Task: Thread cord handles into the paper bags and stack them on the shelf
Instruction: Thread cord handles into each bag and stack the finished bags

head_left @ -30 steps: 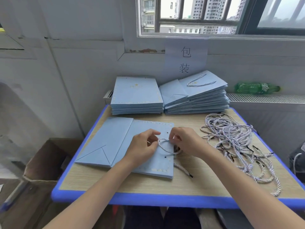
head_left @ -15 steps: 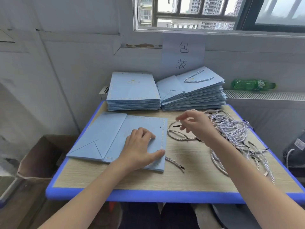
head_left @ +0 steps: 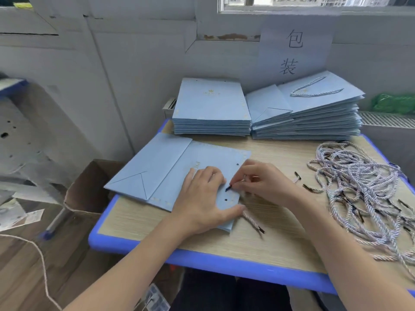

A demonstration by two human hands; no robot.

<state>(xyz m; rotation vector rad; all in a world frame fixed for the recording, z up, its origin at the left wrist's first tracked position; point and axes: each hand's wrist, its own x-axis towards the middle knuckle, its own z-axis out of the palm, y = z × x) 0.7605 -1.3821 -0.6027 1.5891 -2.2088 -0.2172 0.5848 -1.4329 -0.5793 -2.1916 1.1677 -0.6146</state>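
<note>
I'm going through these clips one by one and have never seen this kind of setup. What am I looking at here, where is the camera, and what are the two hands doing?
There is no machine here: a person works with bare hands, and the single picture comes from a wide-angle camera worn on the head, looking down at a wood-top table with a blue rim.

A flat light-blue paper bag lies in front. The left hand rests flat on it, fingers straight, pressing it down. The right hand pinches the black tip of a twisted white cord just over the bag's punched holes, seemingly about to thread it.

Loose cords are heaped in a pile of twisted cords on the right. At the back stand two stacks of blue bags: a neat stack, and a fanned stack whose top bag has a cord handle.
</note>
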